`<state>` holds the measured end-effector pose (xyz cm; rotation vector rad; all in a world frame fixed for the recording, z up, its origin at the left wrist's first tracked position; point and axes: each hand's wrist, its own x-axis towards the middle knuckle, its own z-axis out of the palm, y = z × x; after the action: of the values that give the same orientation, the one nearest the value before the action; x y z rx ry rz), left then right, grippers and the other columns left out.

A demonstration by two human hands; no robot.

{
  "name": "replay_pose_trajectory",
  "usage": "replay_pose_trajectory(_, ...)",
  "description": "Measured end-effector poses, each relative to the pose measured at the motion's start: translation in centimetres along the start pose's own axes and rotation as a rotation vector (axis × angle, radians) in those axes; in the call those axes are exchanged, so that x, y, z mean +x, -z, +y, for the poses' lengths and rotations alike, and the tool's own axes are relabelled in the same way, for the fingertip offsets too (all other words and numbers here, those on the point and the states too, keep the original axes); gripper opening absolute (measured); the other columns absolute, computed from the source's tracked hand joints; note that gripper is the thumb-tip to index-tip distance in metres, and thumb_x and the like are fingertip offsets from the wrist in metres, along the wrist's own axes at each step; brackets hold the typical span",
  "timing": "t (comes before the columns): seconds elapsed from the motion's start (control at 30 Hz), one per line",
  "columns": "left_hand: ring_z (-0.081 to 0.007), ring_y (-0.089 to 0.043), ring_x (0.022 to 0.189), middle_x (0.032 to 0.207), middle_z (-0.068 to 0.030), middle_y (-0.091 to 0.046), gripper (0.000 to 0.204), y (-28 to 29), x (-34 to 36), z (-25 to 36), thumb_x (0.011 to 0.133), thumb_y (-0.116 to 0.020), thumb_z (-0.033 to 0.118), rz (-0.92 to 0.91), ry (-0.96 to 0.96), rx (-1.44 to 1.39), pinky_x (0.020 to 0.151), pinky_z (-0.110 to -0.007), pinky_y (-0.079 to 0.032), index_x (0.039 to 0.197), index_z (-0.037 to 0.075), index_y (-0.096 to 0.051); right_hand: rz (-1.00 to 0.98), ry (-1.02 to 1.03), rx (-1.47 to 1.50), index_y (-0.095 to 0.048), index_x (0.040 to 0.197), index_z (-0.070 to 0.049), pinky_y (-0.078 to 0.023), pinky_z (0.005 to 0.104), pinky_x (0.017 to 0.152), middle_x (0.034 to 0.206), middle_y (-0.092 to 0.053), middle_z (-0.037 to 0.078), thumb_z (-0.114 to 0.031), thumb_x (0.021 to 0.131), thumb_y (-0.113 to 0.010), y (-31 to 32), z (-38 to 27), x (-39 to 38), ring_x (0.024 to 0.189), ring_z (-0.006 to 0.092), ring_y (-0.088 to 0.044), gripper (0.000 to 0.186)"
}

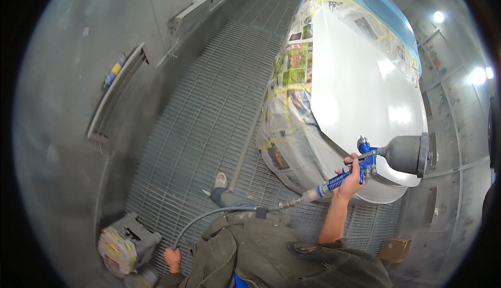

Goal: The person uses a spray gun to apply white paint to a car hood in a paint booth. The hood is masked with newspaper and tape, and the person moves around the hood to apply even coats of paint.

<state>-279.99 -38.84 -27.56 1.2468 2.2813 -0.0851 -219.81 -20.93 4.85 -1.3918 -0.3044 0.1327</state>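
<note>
My right hand [352, 181] is wrapped round the handle of a blue paint spray gun [368, 158], fingers at its trigger. A grey cup sits on the gun, toward the right. From the handle's lower end a grey air hose [209, 213] runs left across my front. My left hand [173, 258] is closed round that hose, low at the left. Beyond the gun is a glossy white car panel [360, 84], with the gun in front of its near end. Newspaper masking [295, 74] and yellow tape border the panel, and blue sheeting [389, 1] covers the part behind.
Metal grating [209, 100] forms the floor. A grey wall shelf [119, 92] juts out at the left. A grey stand [136, 238] with taped paper is near my left hand. A cardboard box [395, 250] lies at the lower right. Bright lamps [477, 75] shine on the right wall.
</note>
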Motion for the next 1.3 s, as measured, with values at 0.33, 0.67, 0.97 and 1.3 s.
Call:
replay_pose_trajectory(0.33,-0.0498,-0.061,0.076,0.069,-0.0301,-0.061,0.047,7.1,19.6,14.9,0.079,-0.074,0.038,0.029,-0.036,-0.075,0.068,-0.053,-0.047,0.075,-0.009,-0.068,0.032,-0.018,0.044,-0.057,0.114,0.001,-0.051,0.0258,0.042,0.102,-0.064,0.01,-0.008,0.095,-0.053,-20.9,1.5,5.3,0.08,0.0126,-0.06,0.022)
replay_pose_trajectory(0.67,-0.0491,-0.062,0.079,0.075,-0.0318,-0.063,0.053,9.9,45.4,28.9,0.079,-0.073,0.04,-0.125,-0.147,0.071,0.073,-0.052,-0.048,0.071,-0.011,-0.064,0.293,0.035,0.048,-0.054,0.119,0.0,-0.05,0.0251,0.041,0.104,-0.065,0.011,-0.006,0.095,-0.052,-36.6,7.2,9.8,0.081,0.0129,-0.06,0.024)
replay_pose_trajectory(0.97,-0.0335,-0.058,0.055,0.057,-0.0188,-0.059,0.061,13.9,72.0,47.9,0.081,-0.072,0.044,-0.298,-0.219,-0.244,0.059,-0.05,-0.044,0.067,-0.013,-0.057,0.517,0.028,0.041,-0.055,0.115,0.0,-0.05,0.0255,0.042,0.104,-0.064,0.009,-0.009,0.097,-0.051,-52.5,8.8,13.6,0.081,0.011,-0.059,0.021)
replay_pose_trajectory(1.3,-0.0227,-0.056,0.066,0.064,-0.0132,-0.059,0.061,14.3,79.0,71.1,0.088,-0.068,0.045,-0.402,-0.333,-0.277,0.063,-0.046,-0.044,0.066,-0.01,-0.058,0.617,0.019,0.053,-0.051,0.122,-0.004,-0.047,0.0244,0.046,0.106,-0.063,0.007,-0.013,0.097,-0.053,-62.1,13.2,23.6,0.085,0.0118,-0.06,0.026)
